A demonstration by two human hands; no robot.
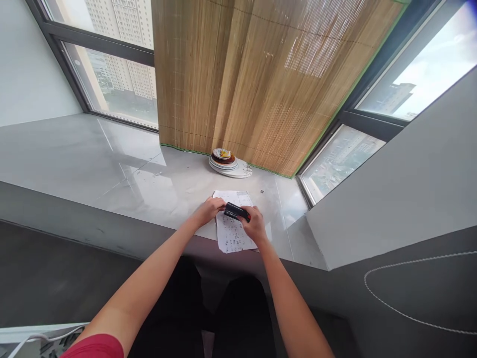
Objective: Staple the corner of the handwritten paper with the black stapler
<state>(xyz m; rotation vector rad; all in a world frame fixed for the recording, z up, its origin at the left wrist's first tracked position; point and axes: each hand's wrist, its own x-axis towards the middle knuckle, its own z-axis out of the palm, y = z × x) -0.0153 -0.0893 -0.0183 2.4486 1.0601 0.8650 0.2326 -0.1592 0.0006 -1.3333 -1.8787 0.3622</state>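
Glossy grey windowsill (186, 184), black stapler (234, 211) within right grip (255, 225), over written paper (231, 235).

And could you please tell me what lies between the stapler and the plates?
In the head view, the top of the paper, then a strip of sill before the plates.
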